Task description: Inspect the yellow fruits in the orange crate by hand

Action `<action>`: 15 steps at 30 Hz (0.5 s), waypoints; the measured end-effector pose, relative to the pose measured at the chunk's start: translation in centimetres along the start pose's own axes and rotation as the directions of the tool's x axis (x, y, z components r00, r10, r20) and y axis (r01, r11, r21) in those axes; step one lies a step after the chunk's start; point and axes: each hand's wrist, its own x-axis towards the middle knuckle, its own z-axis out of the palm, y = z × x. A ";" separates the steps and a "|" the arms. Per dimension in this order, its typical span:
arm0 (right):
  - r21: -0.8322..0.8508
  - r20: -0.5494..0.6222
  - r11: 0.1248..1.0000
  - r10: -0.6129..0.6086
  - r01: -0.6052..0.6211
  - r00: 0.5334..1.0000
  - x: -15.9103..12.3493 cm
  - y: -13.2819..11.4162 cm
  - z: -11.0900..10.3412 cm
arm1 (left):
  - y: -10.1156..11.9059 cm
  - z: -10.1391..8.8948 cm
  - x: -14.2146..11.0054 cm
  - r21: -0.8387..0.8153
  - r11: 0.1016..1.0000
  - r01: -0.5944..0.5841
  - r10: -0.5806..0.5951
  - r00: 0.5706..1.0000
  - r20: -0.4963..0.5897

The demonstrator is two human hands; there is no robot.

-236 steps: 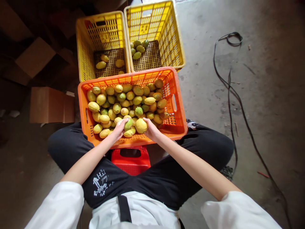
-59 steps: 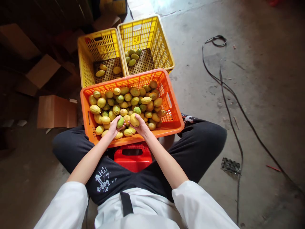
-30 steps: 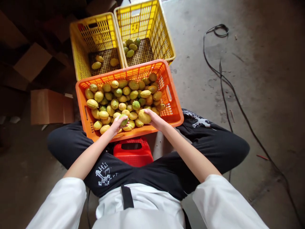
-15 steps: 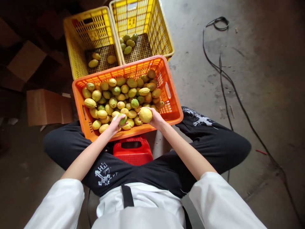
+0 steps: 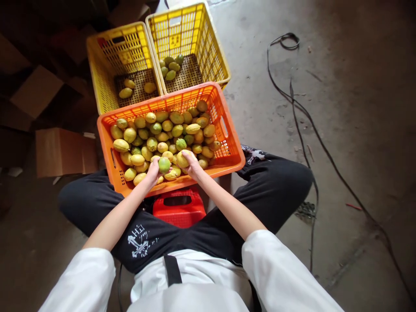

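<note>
Basically, head cam: L hand (image 5: 154,171) w/ fingers round green fruit (image 5: 164,165), R hand (image 5: 193,166) gripping yellow fruit (image 5: 182,160), both over orange crate (image 5: 229,163)'s near side; prob. a side-by-side check. Next move likely needs one grip steady, other loosened.

The person wears a loose white shirt (image 5: 204,271) with wide sleeves. The left sleeve (image 5: 81,279) and the right sleeve (image 5: 286,271) end in plain hems near the elbow, so the forearms, left hand (image 5: 154,171) and right hand (image 5: 193,167) are bare. A short, flat black strap (image 5: 172,269) lies over the middle of the shirt front, by the waist. The trousers (image 5: 279,180) are black, roomy and softly creased. On the left thigh, below the near left corner of the crate (image 5: 238,159), is a white print (image 5: 139,245) of letters and a cross-like figure; its smaller script is unreadable. A second white print (image 5: 255,155), blotchy, marks the right leg beside the near right corner.
</note>
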 end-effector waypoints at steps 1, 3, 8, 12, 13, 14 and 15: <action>0.014 -0.015 1.000 0.004 -0.004 1.000 0.1 0.4 0.1 | 0.0 -0.1 0.1 -0.002 1.000 0.005 -0.005 1.000 -0.010; 0.038 -0.033 0.999 0.014 -0.013 0.999 0.4 1.1 0.5 | 0.0 -0.1 0.2 -0.006 1.000 0.009 -0.009 1.000 -0.028; 0.011 -0.062 0.999 -0.048 0.049 0.997 1.3 2.3 1.5 | 0.2 -0.3 0.5 -0.009 1.000 -0.019 0.019 1.000 -0.012; -0.031 -0.110 0.995 -0.099 0.096 0.989 2.0 2.6 2.2 | 0.7 -0.5 0.7 0.006 0.996 -0.093 0.093 0.996 0.006; -0.034 -0.106 0.994 -0.104 0.101 0.989 2.1 2.6 2.3 | 0.8 -0.6 0.8 0.002 0.995 -0.101 0.101 0.995 0.005; -0.033 -0.095 0.994 -0.105 0.102 0.990 2.2 2.7 2.4 | 1.0 -0.7 0.9 -0.007 0.995 -0.104 0.104 0.995 0.004; -0.032 -0.079 0.995 -0.101 0.099 0.992 2.2 2.8 2.5 | 1.1 -0.7 1.0 -0.017 0.995 -0.103 0.103 0.995 0.001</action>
